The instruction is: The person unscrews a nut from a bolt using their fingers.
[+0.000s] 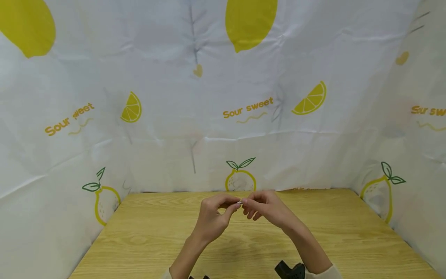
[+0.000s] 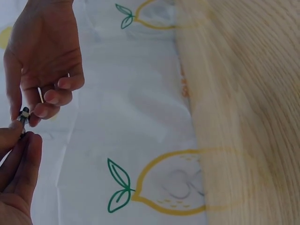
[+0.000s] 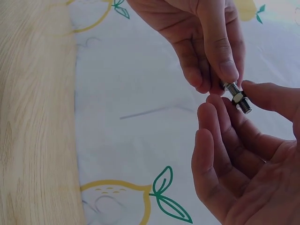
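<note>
A small metal bolt (image 3: 245, 108) with a nut (image 3: 238, 97) partway along its thread is held up between the two hands, above the table. My left hand (image 1: 213, 217) pinches one end of the bolt between thumb and fingertips, so that end is covered. From the other side, the thumb and index finger of my right hand (image 1: 266, 209) pinch the nut. The bolt's dark threaded tip sticks out past the nut in the right wrist view. The other right fingers are loosely bent and hold nothing.
Beneath the hands lies a wood-grain table (image 1: 146, 240). A white sheet (image 1: 167, 155) printed with lemons surrounds its back and sides. A black device (image 1: 290, 270) sits at the right wrist, near the bottom of the head view.
</note>
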A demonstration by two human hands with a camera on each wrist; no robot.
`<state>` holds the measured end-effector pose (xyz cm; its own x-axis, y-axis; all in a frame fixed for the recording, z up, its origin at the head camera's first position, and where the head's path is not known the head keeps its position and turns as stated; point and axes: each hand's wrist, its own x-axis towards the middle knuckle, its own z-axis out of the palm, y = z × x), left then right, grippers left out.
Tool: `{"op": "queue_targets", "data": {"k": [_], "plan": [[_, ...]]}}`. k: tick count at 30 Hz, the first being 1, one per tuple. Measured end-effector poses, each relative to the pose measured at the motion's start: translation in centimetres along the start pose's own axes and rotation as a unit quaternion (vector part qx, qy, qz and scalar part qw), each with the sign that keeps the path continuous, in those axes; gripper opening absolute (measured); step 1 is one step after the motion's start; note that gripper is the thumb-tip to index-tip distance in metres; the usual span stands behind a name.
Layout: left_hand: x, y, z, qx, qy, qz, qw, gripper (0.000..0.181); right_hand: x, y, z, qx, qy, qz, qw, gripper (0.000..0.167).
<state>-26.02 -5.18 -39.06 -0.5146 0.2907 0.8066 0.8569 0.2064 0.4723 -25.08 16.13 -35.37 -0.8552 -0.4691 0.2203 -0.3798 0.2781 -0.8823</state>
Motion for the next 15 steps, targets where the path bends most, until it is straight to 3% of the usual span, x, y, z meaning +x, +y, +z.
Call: {"op": "queue_targets", "data": {"k": [9, 15], "plan": [[-0.07, -0.17, 0.14, -0.002, 0.002, 0.021, 0.9998, 0.01, -0.2, 0.17, -0.03, 0.024, 0.01, -0.02, 0.9995, 0.027], [0.05, -0.15, -0.03, -0.008, 0.004, 0.024, 0.9997, 0.01, 0.05, -0.02, 0.0, 0.018, 0.011, -0.007, 0.9998, 0.027]]}}
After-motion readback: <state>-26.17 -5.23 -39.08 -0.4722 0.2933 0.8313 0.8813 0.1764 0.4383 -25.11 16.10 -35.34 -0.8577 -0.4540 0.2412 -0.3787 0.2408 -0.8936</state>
